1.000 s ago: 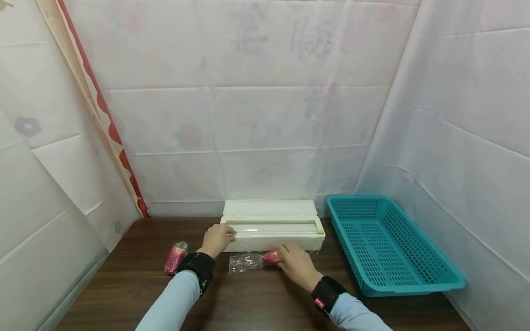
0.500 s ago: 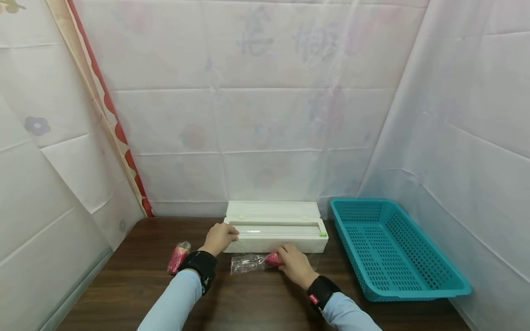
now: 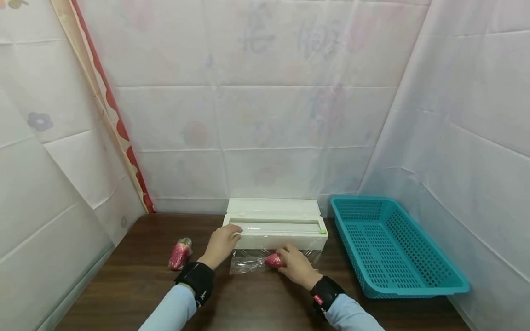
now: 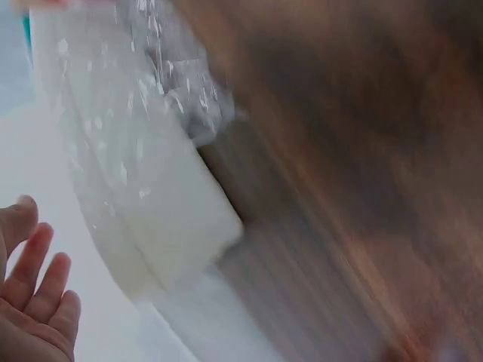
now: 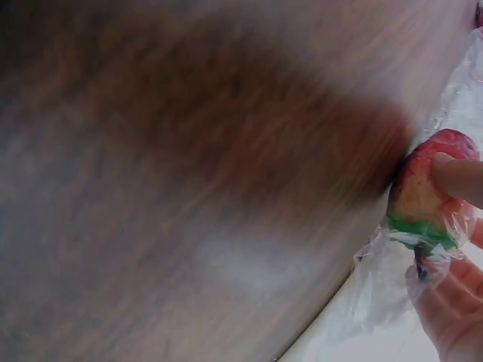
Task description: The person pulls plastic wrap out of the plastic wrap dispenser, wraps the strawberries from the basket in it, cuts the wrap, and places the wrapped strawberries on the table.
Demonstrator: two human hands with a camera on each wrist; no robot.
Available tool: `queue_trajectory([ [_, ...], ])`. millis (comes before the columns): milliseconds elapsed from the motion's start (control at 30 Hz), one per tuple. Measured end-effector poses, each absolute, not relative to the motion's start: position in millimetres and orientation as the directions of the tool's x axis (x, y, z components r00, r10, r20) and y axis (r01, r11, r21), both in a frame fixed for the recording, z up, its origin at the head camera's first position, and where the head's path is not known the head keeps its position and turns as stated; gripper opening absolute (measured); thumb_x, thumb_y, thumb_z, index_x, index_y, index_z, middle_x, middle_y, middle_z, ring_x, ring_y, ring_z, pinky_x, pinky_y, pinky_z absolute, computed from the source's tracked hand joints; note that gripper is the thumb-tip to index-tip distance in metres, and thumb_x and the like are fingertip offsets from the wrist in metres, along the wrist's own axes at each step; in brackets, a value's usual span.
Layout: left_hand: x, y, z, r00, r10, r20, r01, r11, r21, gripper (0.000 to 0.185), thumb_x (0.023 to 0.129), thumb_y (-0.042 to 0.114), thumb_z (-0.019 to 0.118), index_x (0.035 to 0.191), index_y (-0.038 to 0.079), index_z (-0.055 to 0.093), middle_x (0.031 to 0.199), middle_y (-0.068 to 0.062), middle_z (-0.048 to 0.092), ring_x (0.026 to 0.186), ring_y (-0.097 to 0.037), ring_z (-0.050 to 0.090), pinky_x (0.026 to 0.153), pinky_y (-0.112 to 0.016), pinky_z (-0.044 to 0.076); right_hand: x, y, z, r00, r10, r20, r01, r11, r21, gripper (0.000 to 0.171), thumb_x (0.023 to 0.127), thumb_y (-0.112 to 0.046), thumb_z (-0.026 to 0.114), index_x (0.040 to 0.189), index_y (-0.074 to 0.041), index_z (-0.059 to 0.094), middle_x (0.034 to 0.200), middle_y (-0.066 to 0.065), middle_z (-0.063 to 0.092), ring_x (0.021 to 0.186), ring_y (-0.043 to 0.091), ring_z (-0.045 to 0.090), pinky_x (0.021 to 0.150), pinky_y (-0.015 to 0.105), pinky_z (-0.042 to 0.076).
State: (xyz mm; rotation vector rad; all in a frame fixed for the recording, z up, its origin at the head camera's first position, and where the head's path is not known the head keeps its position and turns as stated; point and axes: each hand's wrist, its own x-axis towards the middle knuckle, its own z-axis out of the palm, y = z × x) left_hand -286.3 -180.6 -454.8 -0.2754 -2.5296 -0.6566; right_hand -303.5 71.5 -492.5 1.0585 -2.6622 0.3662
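Left hand (image 3: 221, 243): fingers straight, resting on the left end of the white film dispenser (image 3: 276, 228) at the worktop's (image 3: 124, 294) rear edge. Right hand (image 3: 295, 265) pinches a red fruit (image 3: 272, 260) on the film sheet (image 3: 246, 263), just in front of the dispenser.

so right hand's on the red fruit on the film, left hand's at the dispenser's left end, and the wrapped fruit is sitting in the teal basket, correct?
Not quite. The wrapped fruit lies on the table, left of the left hand, not in the teal basket; the head view shows it. The rest holds: the right hand holds the red fruit on the film, and the left hand rests at the dispenser's left end.
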Motion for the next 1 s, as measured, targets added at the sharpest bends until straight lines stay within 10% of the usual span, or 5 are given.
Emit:
queue_trajectory([
  [600, -232.5, -108.2, -469.2, -0.772, 0.484, 0.411, 0.585, 0.795, 0.160, 0.031, 0.074, 0.012, 0.072, 0.104, 0.010, 0.066, 0.105, 0.000, 0.064, 0.096, -0.016, 0.061, 0.079, -0.028, 0.052, -279.0, 75.3, -473.4, -0.787, -0.598, 0.149, -0.592, 0.666, -0.455, 0.037, 0.067, -0.014, 0.078, 0.096, -0.009, 0.056, 0.086, 0.001, 0.058, 0.077, 0.012, 0.055, 0.063, 0.026, 0.044],
  [1000, -218.4, -96.5, -481.3, -0.760, 0.561, 0.328, 0.621, 0.776, 0.112, 0.052, 0.070, 0.022, 0.078, 0.117, 0.008, 0.060, 0.116, -0.001, 0.058, 0.103, -0.015, 0.058, 0.081, -0.028, 0.051, -266.9, 79.2, -470.2, -0.787, -0.616, -0.043, -0.464, 0.636, -0.617, 0.066, 0.073, -0.022, 0.074, 0.126, -0.001, 0.041, 0.090, -0.001, 0.061, 0.072, 0.007, 0.055, 0.060, 0.022, 0.045],
])
